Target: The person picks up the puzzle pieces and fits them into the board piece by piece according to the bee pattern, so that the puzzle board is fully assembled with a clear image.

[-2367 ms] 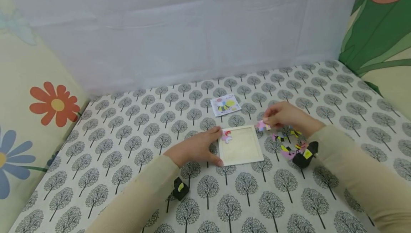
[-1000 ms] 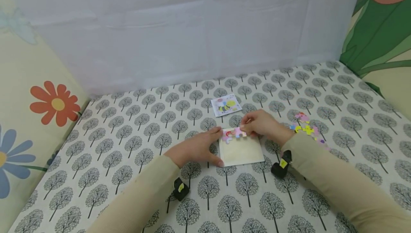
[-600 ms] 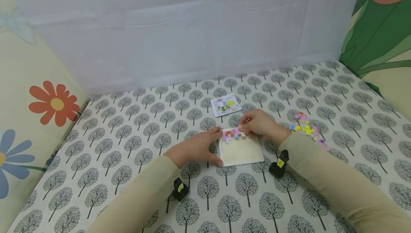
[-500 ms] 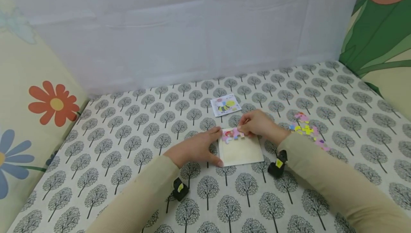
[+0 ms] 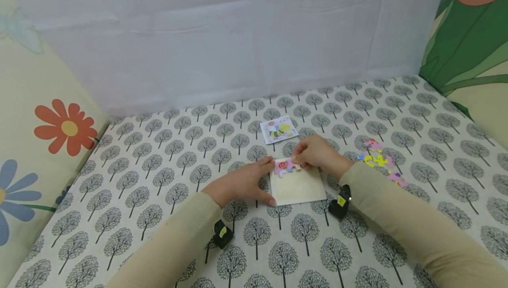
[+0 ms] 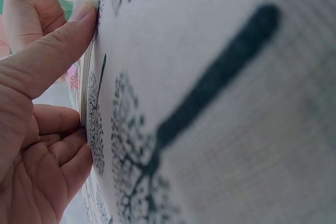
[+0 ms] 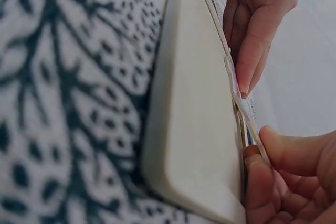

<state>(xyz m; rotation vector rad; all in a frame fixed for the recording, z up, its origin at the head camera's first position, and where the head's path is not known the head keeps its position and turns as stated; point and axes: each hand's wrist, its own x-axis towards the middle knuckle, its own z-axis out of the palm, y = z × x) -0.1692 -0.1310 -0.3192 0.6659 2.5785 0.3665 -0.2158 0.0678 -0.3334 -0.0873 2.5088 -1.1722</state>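
A shallow cream puzzle tray lies on the cloth. My left hand rests along its left edge, thumb and fingers spread; in the left wrist view the thumb and the fingertips touch the tray's side. My right hand pinches a pink puzzle piece between thumb and index finger over the tray's upper edge. That piece is tilted and touches or overlaps the pink-and-red piece in the upper left corner. Fingers partly hide it in the head view.
Behind the tray lies a bee picture card. Several loose puzzle pieces are scattered to the right, beyond my right forearm. A tree-print cloth covers the table, and a white curtain hangs at the back.
My right hand has carried the puzzle piece from right of the tray to its upper edge, then slid it slightly left against the corner piece. The left hand has stayed in place.
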